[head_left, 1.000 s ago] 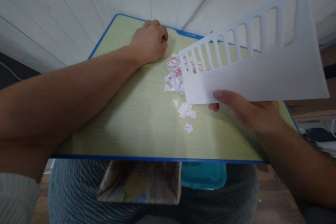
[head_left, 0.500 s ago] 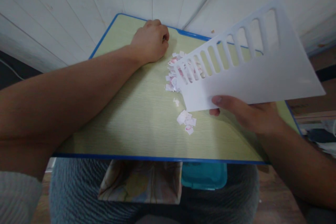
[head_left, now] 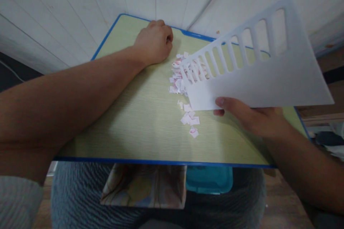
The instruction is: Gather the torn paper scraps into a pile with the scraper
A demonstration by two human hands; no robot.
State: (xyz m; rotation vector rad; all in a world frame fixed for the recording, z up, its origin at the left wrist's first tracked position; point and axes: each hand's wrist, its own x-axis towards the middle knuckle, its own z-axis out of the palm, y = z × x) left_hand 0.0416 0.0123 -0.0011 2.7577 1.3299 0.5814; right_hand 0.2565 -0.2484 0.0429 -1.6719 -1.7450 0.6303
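Observation:
My right hand (head_left: 249, 114) grips a stiff white sheet (head_left: 249, 86) by its lower edge, thumb on the near face and fingertips below. A row of slots, growing larger to the right, is cut along the sheet's upper side. It is tilted, with its left end low over a heap of small torn or cut paper pieces (head_left: 177, 78), white with pink marks. More heap shows through the slots. Several loose paper pieces (head_left: 190, 117) lie nearer to me. My left hand (head_left: 156, 41) rests as a loose fist on the far part of the table, apart from the heap; nothing shows in it.
The small pale green table (head_left: 129, 125) has a blue rim and stands against a white plank wall (head_left: 88, 7). A cable (head_left: 209, 1) runs down the wall. Below the front edge, a patterned fabric container (head_left: 145, 189) and a teal plastic box (head_left: 209, 180) sit at my lap.
The white sheet has tilted slightly, its left lower corner rising a little and its right corner dropping. Some near paper pieces have shifted and more of them show. My left hand has stayed still.

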